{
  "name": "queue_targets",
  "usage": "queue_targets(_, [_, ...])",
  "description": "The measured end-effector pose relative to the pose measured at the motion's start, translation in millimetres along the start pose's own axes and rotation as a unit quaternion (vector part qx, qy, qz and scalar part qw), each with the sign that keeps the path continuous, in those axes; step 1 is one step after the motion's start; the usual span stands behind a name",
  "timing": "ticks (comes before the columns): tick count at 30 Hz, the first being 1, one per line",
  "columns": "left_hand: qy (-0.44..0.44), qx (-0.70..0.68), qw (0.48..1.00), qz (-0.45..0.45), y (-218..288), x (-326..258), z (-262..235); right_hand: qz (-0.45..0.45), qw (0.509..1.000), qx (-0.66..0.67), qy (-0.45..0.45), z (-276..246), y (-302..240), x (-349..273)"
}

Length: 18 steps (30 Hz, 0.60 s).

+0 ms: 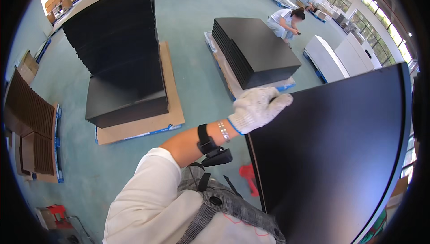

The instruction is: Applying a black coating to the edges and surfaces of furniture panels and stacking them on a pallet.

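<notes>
My left hand (pixel 259 108), in a white knit glove with a blue cuff edge, is at the upper left corner of a large black panel (pixel 333 150). Its fingers are curled and closed at the panel's edge; the glove hides just where they grip. The panel is tilted and fills the right side of the view. A bracelet (pixel 223 131) and a black strapped device (pixel 214 150) sit on my left wrist and forearm. My right hand does not show.
Tall stacked black panels (pixel 127 96) stand on a cardboard-covered pallet at left. A lower black stack (pixel 255 47) lies ahead, with a crouching person (pixel 284 22) behind it. Brown stacked boards (pixel 33 127) stand far left. A red object (pixel 247 177) is beside the panel.
</notes>
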<state>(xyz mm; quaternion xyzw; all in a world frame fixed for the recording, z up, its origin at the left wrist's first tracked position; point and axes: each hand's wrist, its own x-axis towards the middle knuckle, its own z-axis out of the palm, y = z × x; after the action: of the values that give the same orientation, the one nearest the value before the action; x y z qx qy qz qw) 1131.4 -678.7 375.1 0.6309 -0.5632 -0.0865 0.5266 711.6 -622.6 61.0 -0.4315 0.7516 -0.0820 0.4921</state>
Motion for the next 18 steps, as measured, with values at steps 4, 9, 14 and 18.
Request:
queue_targets(4, [0.064, 0.013, 0.997, -0.029, -84.7, 82.8, -25.9, -0.03, 0.999, -0.042, -0.004, 21.0, -130.2, 61.1])
queue_targets(9, [0.063, 0.064, 0.99, -0.106, -188.3, 211.9, -87.3, -0.026, 0.997, -0.069, 0.026, 60.1, -281.6, 112.4])
queue_targets(14, [0.033, 0.072, 0.981, -0.176, -279.8, 335.1, -143.8, -0.012, 0.993, -0.1, 0.057, 82.4, -415.3, 145.2])
queue_targets(18, [0.026, 0.099, 0.968, -0.23, -353.8, 418.6, -172.6, 0.001, 0.99, -0.114, 0.078, 106.0, -507.1, 185.0])
